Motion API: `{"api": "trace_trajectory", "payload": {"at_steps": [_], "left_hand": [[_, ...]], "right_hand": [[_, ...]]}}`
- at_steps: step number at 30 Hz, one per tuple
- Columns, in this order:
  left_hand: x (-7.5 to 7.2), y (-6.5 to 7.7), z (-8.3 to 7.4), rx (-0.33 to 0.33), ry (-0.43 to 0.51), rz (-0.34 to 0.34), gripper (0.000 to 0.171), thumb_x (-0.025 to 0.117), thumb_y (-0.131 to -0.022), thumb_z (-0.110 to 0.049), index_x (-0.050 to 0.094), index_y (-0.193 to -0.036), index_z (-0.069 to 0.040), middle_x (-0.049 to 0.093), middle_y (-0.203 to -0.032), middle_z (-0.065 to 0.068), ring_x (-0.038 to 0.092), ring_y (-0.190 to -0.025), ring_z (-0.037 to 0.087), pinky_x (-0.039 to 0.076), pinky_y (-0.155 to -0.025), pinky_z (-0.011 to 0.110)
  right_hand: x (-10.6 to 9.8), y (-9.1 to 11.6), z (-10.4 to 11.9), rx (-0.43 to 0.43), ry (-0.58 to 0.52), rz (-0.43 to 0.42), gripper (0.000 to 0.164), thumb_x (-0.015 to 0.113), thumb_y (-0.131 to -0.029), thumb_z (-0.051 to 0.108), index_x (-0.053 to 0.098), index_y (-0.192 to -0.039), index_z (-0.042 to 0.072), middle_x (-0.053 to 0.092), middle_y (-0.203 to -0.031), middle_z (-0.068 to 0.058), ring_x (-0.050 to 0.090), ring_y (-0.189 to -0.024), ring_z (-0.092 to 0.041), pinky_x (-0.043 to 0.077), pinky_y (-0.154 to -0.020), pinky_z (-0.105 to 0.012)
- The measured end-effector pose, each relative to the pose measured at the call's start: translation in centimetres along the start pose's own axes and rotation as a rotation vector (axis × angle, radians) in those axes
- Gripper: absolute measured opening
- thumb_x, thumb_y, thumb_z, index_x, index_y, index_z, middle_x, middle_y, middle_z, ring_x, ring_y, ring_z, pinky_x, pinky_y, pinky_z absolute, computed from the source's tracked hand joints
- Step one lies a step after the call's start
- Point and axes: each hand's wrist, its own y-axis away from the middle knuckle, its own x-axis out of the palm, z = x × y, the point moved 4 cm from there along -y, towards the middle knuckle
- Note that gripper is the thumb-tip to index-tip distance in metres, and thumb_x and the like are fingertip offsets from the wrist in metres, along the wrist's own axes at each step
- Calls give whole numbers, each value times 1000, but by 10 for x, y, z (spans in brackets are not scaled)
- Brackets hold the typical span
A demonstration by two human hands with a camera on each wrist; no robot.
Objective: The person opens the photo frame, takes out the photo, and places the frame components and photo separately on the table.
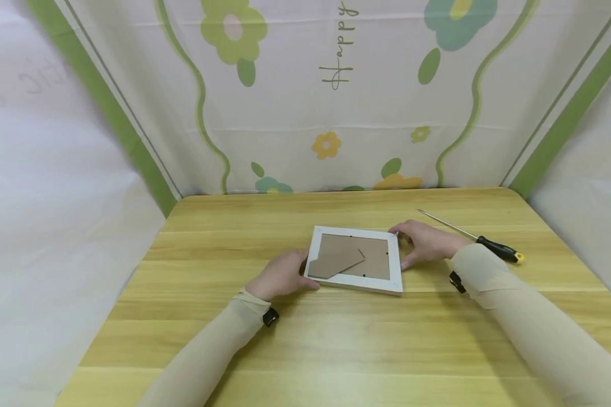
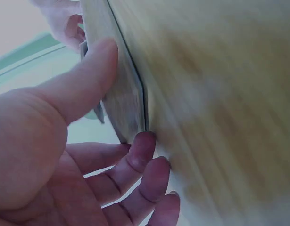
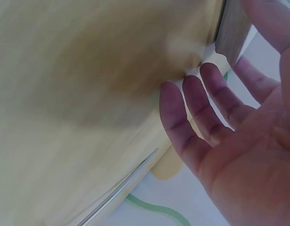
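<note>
A white picture frame (image 1: 394,265) lies back side up on the table, its brown backing board (image 1: 378,261) and folded stand (image 1: 333,263) showing. My left hand (image 1: 284,276) holds the frame's left end, thumb along the near corner. In the left wrist view the thumb and fingertips lie about the frame's edge (image 2: 128,101). At the right end, my right hand (image 1: 427,242) grips the far corner, with fingertips at the corner and thumb against the right side. The right wrist view shows its fingers slightly bent near the frame's corner (image 3: 232,33); the exact contact is partly hidden.
A screwdriver (image 1: 499,249) with a black and yellow handle lies beyond the right wrist, its tip pointing back left. The wooden table (image 1: 224,350) meets a flowered cloth (image 1: 285,102) at its back edge. White cloth (image 1: 56,198) hangs at the sides.
</note>
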Motion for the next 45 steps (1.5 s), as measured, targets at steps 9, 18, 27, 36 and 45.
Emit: {"api": "trace_trajectory", "payload": {"at_steps": [9,18,27,36,45], "left_hand": [[-2,-3,4,-70,-12,-34,33,88,-75,-29,74,-99,-12,69,-83,-5,57,-73,11,47,-66,31],[-5,-6,3,-54,-17,-59,32,89,-74,-24,78,-100,-8,74,-92,2,64,-83,14,52,-73,33],[-18,-16,7,-74,0,-36,30,87,-75,-15,77,-101,-5,73,-93,3,62,-77,13,52,-71,31],[-44,-41,9,-12,-155,7,28,82,-81,-7,76,-108,-5,71,-94,3,58,-73,15,50,-69,31],[-56,-68,10,63,-174,97,27,76,-80,3,77,-104,-9,71,-97,1,59,-79,16,51,-72,31]], "right_hand": [[10,-4,-4,5,49,-31,87,92,-64,38,56,-130,-6,60,-117,-15,56,-109,-32,44,-99,-53],[13,-1,-6,-6,49,-59,64,91,-60,45,67,-106,8,62,-95,5,55,-84,-14,49,-78,-36],[0,13,7,-8,23,-157,53,93,-62,37,70,-100,7,65,-82,8,58,-72,-8,51,-66,-28],[-6,31,37,29,97,-160,37,90,-69,34,73,-90,10,65,-76,9,57,-67,-7,51,-62,-28],[3,49,67,42,158,-196,28,89,-71,28,65,-70,13,57,-63,10,47,-55,-6,43,-50,-24]]}}
